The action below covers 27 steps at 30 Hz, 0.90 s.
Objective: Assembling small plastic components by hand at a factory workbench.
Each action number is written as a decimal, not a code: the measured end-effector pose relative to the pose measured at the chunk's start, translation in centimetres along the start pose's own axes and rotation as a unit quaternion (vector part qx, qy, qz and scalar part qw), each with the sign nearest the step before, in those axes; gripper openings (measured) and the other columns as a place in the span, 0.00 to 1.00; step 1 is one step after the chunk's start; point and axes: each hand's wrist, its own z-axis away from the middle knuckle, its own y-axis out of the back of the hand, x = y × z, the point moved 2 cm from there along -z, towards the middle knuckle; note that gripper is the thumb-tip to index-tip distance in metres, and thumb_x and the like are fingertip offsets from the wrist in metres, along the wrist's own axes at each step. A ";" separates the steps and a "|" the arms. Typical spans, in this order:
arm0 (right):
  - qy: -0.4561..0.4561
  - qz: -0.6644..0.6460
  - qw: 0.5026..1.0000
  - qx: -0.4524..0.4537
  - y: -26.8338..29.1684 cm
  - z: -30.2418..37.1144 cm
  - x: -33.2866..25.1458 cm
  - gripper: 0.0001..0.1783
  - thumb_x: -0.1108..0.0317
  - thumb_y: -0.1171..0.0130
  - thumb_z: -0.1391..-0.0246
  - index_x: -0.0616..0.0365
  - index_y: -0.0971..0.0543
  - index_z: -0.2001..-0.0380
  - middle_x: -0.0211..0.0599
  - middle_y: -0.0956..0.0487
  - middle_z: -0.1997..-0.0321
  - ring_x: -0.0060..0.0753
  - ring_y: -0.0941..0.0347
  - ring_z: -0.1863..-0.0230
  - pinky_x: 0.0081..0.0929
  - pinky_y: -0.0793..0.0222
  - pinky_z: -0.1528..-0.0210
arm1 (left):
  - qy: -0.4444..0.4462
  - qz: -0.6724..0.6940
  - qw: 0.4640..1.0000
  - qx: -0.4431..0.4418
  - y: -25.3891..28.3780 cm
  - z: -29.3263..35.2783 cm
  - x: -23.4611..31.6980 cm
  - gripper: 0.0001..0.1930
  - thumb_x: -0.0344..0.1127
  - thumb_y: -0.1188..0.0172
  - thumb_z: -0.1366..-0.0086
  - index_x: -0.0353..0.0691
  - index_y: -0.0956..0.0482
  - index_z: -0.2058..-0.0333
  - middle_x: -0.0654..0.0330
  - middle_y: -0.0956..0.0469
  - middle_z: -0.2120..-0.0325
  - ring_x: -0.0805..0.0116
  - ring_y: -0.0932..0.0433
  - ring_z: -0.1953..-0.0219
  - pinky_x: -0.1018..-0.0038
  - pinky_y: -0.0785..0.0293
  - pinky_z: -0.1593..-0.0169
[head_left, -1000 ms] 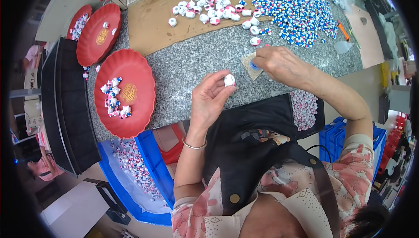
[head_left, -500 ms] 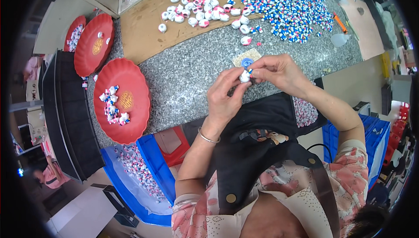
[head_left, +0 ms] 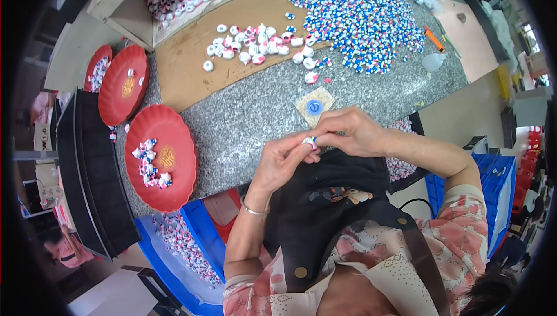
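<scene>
Both hands (head_left: pixel 316 148) pinch one small white, pink-and-blue piece (head_left: pixel 310 141).

There is a single view, from a fisheye camera worn on the person's head, looking steeply down over the chest at the grey speckled tabletop (head_left: pixel 255 113). It sits close, the hands (head_left: pixel 316 145) near the picture's centre. Forearms enter from 5 and 7 o'clock. The tabletop's far side lies toward 12 o'clock, and straight edges bow near the rim.
</scene>
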 end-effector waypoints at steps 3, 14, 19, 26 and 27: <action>-0.002 0.040 0.999 0.009 1.9 -0.6 1.6 0.08 0.73 0.41 0.45 0.61 0.19 0.62 0.40 0.20 0.66 0.40 0.22 0.66 0.31 0.28 0.63 | -0.056 -0.232 0.970 0.053 2.3 1.6 2.5 0.12 0.24 0.44 0.37 0.30 0.21 0.55 0.54 0.20 0.64 0.70 0.21 0.66 0.77 0.24 0.61; 0.021 0.496 0.867 0.050 9.3 -1.8 8.4 0.13 0.80 0.46 0.58 0.62 0.24 0.65 0.43 0.27 0.70 0.47 0.27 0.62 0.41 0.30 0.62 | -0.246 -0.531 0.727 0.358 6.8 3.6 7.1 0.13 0.20 0.39 0.46 0.33 0.21 0.60 0.52 0.23 0.64 0.56 0.23 0.61 0.67 0.26 0.56; 0.084 0.521 0.847 0.065 8.5 -1.8 7.2 0.13 0.80 0.47 0.57 0.63 0.26 0.64 0.43 0.29 0.72 0.48 0.28 0.66 0.42 0.30 0.63 | -0.202 -0.452 0.852 0.168 1.5 -7.1 4.4 0.08 0.28 0.38 0.45 0.36 0.22 0.66 0.52 0.23 0.67 0.50 0.22 0.64 0.62 0.26 0.62; -0.014 0.407 0.913 0.040 5.8 1.9 5.3 0.07 0.76 0.43 0.51 0.64 0.24 0.67 0.45 0.26 0.71 0.49 0.26 0.67 0.41 0.30 0.66 | -0.128 -0.568 0.811 0.062 1.1 -13.2 1.6 0.11 0.34 0.39 0.44 0.36 0.22 0.64 0.50 0.23 0.65 0.47 0.24 0.60 0.59 0.28 0.56; -0.023 0.408 0.912 0.041 5.6 1.9 5.2 0.06 0.76 0.42 0.51 0.64 0.23 0.67 0.45 0.25 0.71 0.49 0.26 0.67 0.40 0.30 0.66 | -0.136 -0.553 0.819 0.071 1.5 -12.8 1.7 0.11 0.32 0.38 0.43 0.36 0.23 0.62 0.54 0.22 0.67 0.58 0.21 0.63 0.66 0.27 0.59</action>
